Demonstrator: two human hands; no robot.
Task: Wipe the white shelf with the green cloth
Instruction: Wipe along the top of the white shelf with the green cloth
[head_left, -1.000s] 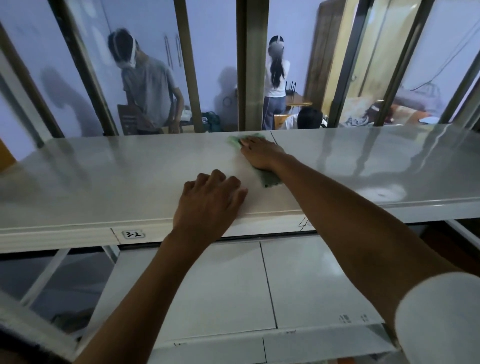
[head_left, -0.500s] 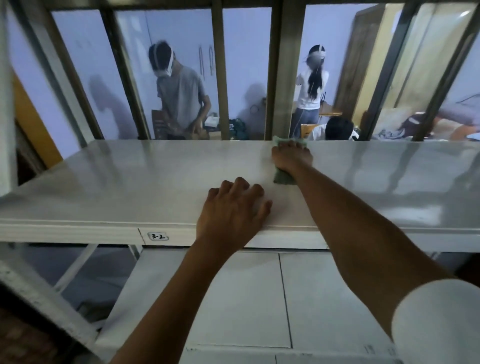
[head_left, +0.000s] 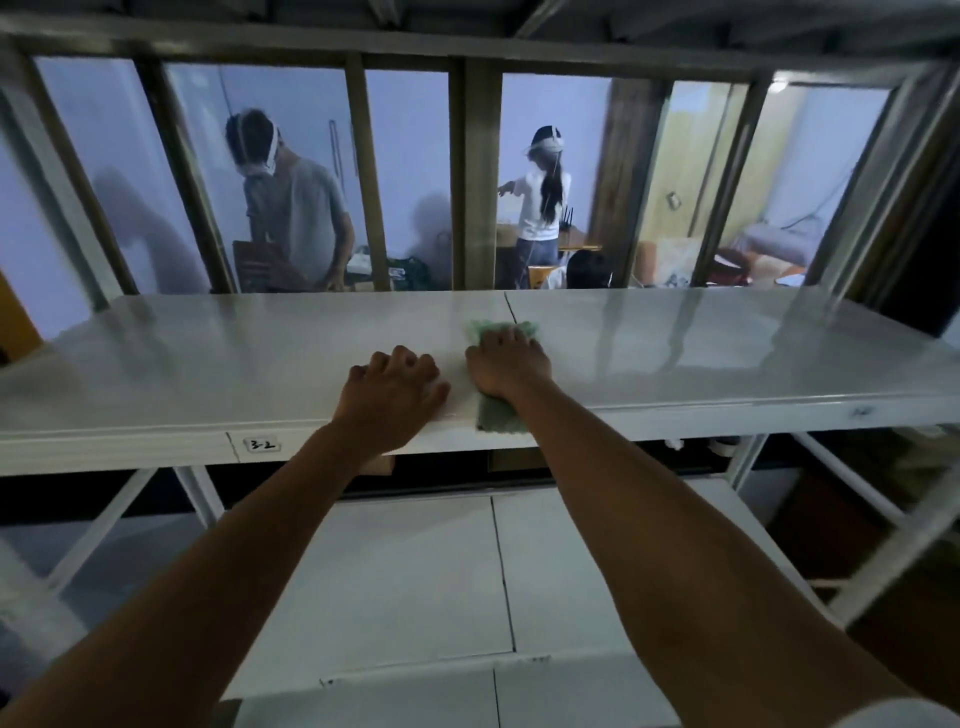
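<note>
White shelf (head_left: 727, 353) carried the green cloth (head_left: 500, 415) under flat right hand (head_left: 509, 364) fingers, pulled nearer the front edge than previously; left hand (head_left: 397, 395), loosely curled, braced alongside. Stroke nearly complete.

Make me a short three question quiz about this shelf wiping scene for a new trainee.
1. True or false: the right hand presses the green cloth flat on the white shelf.
2. Multiple choice: where is the left hand? A) hanging below the shelf B) resting on the shelf near its front edge, beside the cloth C) gripping a post
3. Fill in: the label on the shelf's front edge reads ____.

Key: 1 true; 2 B; 3 "3-2".
</note>
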